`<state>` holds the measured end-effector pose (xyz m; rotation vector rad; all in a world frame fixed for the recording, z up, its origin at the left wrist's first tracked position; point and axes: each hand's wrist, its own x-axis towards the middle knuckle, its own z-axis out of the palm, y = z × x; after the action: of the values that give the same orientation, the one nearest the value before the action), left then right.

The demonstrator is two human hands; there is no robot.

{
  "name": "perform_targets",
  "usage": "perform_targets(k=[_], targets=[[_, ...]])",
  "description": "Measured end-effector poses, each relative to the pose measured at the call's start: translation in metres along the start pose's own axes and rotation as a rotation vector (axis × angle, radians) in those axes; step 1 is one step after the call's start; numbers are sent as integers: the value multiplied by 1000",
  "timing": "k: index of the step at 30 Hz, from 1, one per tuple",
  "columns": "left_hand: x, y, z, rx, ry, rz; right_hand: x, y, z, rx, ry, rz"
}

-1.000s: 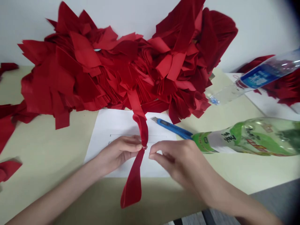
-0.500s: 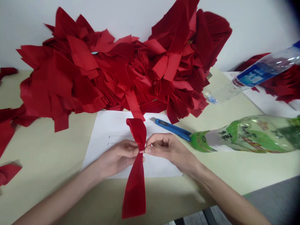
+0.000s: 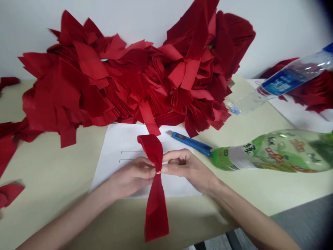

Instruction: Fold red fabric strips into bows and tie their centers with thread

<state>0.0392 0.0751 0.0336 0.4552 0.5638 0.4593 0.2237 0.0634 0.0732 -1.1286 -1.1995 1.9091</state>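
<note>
A red velvet ribbon bow (image 3: pixel 156 215) is held upright over a white sheet of paper (image 3: pixel 109 146), its middle cinched by a thin whitish tie (image 3: pixel 158 172). My left hand (image 3: pixel 135 173) pinches the bow's waist from the left, thumb beside the tie. From the other side, my right hand (image 3: pixel 183 166) has its thumb and forefinger closed at the same waist. Whether the right fingers grip the tie's end or the fabric is too small to make out. Lines are printed on the paper. Just beyond my right hand lies a blue utility knife (image 3: pixel 191 142) with its blade tip showing.
A large heap of red velvet strips (image 3: pixel 125 80) stands along the wall. At right lie a green-labelled bottle (image 3: pixel 273 151) and a clear bottle with a blue label (image 3: pixel 283 81). More red strips (image 3: pixel 317 90) are behind it, and others (image 3: pixel 10 139) rest at the left.
The bow's lower tail has swung to the right, and its top loop has tilted slightly left. Both hands stay at its waist.
</note>
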Motion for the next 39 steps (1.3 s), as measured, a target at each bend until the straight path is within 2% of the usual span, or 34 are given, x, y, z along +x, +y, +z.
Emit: perform_targets(k=[5,9,13,17,20,23,25,30,35,39], targets=[[0,0,2,-16,-15,-16,0,0,1,88,-86,5],[1,2,7,11,-14,11,2,0,2,147,-47,-20],[-1,4,13,122,141,105,4,2,-1,125,1,-42],[-7,10,19,445,331,236,6,5,-4,18,108,-27],[-8,13,21,610,386,229,7,7,-2,-103,177,-8],[-3,13,19,669,441,223,8,8,1,-189,203,12],[0,12,16,674,425,224,9,8,0,-196,179,13],[-1,14,8,657,336,213,10,6,-15,-261,17,0],[-4,18,0,463,279,233,10,8,-37,-365,101,-25],[-5,19,-5,353,208,257,5,14,-53,-418,92,-18]])
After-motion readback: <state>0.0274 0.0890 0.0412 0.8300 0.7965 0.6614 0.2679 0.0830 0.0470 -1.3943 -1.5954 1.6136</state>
